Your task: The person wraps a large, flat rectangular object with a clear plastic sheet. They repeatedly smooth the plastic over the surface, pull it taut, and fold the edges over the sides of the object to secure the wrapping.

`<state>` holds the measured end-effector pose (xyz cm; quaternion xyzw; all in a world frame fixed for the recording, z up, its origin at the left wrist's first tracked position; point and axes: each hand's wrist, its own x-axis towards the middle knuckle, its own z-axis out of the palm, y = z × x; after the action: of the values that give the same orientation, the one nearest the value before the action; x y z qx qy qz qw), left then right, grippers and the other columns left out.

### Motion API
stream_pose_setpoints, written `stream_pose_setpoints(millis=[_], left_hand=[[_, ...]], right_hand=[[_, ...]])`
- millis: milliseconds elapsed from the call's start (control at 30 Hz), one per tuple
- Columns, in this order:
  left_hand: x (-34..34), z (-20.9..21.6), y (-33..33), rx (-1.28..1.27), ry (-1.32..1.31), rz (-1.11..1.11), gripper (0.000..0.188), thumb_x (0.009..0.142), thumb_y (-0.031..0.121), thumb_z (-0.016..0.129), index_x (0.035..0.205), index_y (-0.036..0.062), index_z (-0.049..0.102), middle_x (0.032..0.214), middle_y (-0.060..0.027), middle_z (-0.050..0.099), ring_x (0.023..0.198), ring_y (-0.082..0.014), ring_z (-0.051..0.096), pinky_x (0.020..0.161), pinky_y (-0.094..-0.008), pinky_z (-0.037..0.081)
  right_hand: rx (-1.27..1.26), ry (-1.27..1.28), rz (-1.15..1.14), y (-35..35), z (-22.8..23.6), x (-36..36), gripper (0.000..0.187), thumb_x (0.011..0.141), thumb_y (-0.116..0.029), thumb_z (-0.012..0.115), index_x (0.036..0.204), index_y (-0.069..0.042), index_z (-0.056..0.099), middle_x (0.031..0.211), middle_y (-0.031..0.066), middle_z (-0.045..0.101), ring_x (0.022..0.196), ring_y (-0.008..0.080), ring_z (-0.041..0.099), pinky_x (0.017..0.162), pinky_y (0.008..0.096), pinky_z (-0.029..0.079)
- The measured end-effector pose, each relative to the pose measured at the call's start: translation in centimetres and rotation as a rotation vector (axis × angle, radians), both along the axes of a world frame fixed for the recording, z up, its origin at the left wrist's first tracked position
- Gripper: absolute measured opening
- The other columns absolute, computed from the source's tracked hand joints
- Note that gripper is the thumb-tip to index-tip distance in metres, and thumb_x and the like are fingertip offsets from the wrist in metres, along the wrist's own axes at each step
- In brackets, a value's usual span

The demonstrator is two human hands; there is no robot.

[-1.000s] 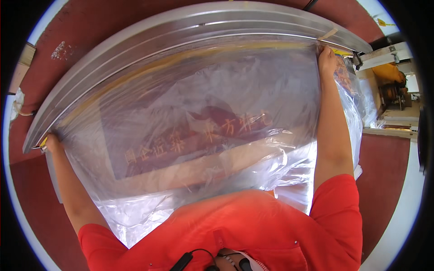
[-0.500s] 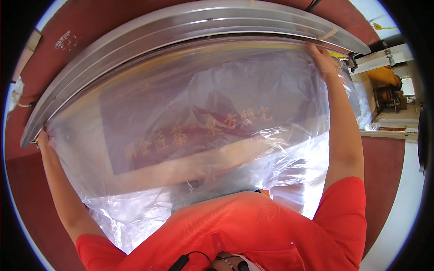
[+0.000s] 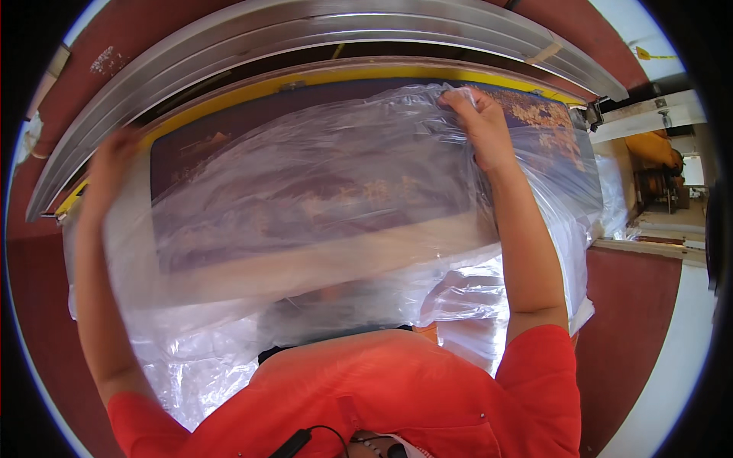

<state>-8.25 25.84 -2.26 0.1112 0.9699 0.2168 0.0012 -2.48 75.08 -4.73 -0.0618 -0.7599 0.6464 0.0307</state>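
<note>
Clear plastic film [image 3: 321,229] hangs wrinkled over a dark panel with gold print [image 3: 206,149], whose lettering and picture show through it. My right hand [image 3: 479,118] pinches a bunched edge of the film near the panel's far side. On the left, my left hand [image 3: 114,164] is raised near the end of the yellow strip [image 3: 252,90]. Motion smears its fingers, so I cannot tell whether it holds any film. The panel's far right part, with a gold tree pattern, shows beyond the bunched edge.
A long silver metal bar [image 3: 366,27] spans the far side, with a dark gap between it and the yellow strip. Its right end meets a bracket [image 3: 595,111]. A red surface [image 3: 641,305] lies at the right, and an orange-yellow object [image 3: 653,149] stands farther off.
My right hand has moved left with the film edge bunched in it. My left hand has left the bar's end. The film has drawn back, baring the yellow strip, and the gap behind looks wider.
</note>
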Motion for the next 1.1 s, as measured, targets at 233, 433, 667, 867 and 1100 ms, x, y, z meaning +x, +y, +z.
stream_pose_setpoints(millis=[233, 433, 667, 867, 1100], left_hand=[[2.1, -2.9, 35.0, 0.880, -0.297, -0.261, 0.029, 0.075, 0.029, 0.058, 0.073, 0.0001, 0.056, 0.064, -0.0008, 0.051, 0.060, -0.0104, 0.046, 0.056, -0.0241, 0.038], [4.1, -2.0, 19.1, 0.823, -0.350, -0.300, 0.014, 0.074, 0.014, 0.058, 0.065, 0.0067, 0.049, 0.067, 0.0033, 0.042, 0.063, -0.0056, 0.037, 0.058, -0.0201, 0.032], [15.0, 1.1, -24.7, 0.159, -0.390, 0.484, 0.009, 0.079, 0.015, 0.050, 0.075, 0.0064, 0.051, 0.066, 0.0051, 0.041, 0.061, -0.0039, 0.037, 0.054, -0.0189, 0.031], [15.7, -9.0, -44.0, -0.641, -0.047, 1.026, 0.034, 0.083, 0.030, 0.041, 0.091, 0.0001, 0.054, 0.078, -0.0157, 0.058, 0.069, -0.0267, 0.057, 0.057, -0.0354, 0.045], [-0.3, -10.9, -29.2, -0.331, 0.251, 0.542, 0.033, 0.084, 0.029, 0.038, 0.093, -0.0009, 0.049, 0.088, -0.0200, 0.054, 0.083, -0.0343, 0.052, 0.069, -0.0371, 0.040]], right_hand=[[-0.019, 0.171, 0.029, -0.2, -0.8, -0.8, 0.012, 0.074, -0.016, 0.056, 0.076, -0.004, 0.058, 0.067, -0.0015, 0.055, 0.061, 0.0045, 0.046, 0.056, 0.0187, 0.037], [0.673, 0.186, 0.262, -0.5, 0.3, 2.6, 0.020, 0.072, -0.027, 0.060, 0.074, -0.008, 0.056, 0.055, -0.0004, 0.050, 0.054, 0.0083, 0.047, 0.049, 0.0216, 0.036], [0.849, 0.339, 0.580, -5.2, 4.8, 8.5, 0.021, 0.069, -0.028, 0.060, 0.074, -0.008, 0.054, 0.053, 0.0031, 0.050, 0.058, 0.0141, 0.050, 0.052, 0.0261, 0.038], [0.640, -0.315, 0.506, 11.7, 8.7, 10.9, 0.027, 0.073, -0.023, 0.056, 0.092, -0.004, 0.052, 0.086, 0.0030, 0.052, 0.078, 0.0102, 0.048, 0.067, 0.0257, 0.042], [1.041, 0.748, -0.523, 18.7, 18.2, 12.1, 0.025, 0.080, -0.018, 0.044, 0.097, -0.001, 0.052, 0.091, 0.0120, 0.057, 0.083, 0.0209, 0.054, 0.073, 0.0305, 0.043]])
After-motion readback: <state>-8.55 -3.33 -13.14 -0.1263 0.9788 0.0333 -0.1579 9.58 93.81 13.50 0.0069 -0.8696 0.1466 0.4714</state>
